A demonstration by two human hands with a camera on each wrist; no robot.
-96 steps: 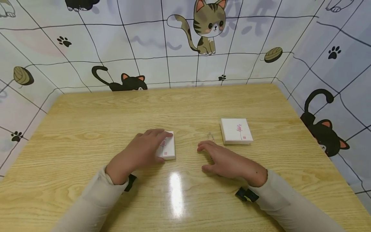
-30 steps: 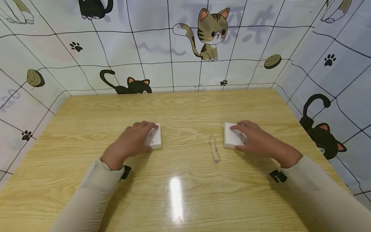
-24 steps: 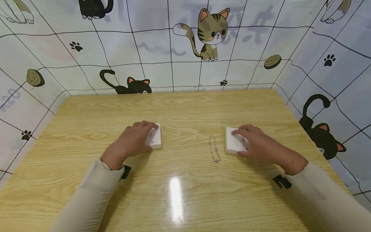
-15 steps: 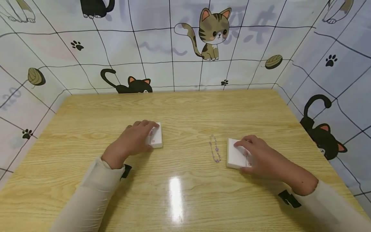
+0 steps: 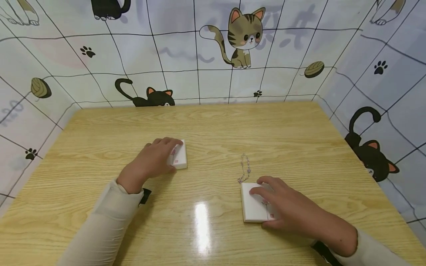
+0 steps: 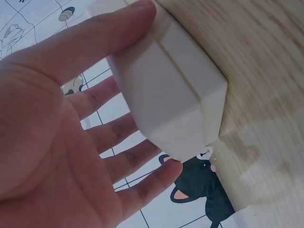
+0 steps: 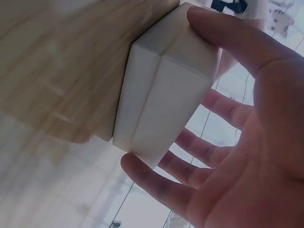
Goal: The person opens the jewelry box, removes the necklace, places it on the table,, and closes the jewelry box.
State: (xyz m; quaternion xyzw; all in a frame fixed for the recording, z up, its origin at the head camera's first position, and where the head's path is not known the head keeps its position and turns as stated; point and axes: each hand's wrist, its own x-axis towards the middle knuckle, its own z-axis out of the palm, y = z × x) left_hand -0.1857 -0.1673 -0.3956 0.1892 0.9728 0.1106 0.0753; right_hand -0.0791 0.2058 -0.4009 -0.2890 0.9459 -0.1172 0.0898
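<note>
My left hand (image 5: 154, 158) grips a small white box (image 5: 181, 158) with a pink flower print, thumb along its near side and fingers over the far side. In the left wrist view the box (image 6: 166, 90) shows a thin seam between lid and base. A second, matching white box (image 5: 252, 207) sits nearer the front right, held by my right hand (image 5: 293, 208) across its right part. The right wrist view shows the thumb at one end of this box (image 7: 161, 95) and a fingertip at the other. A beaded bracelet (image 5: 248, 170) with purple bits lies just beyond it, its near end at the box's far edge.
Both boxes and the bracelet are on a light wooden table (image 5: 213, 129). A white cloth wall (image 5: 179, 55) with cat drawings and grid lines encloses the back and sides.
My right hand has drawn its box toward me and then left, and the bracelet's near end has shifted left. Earlier, my left hand moved its box leftward; it has since stayed still.
</note>
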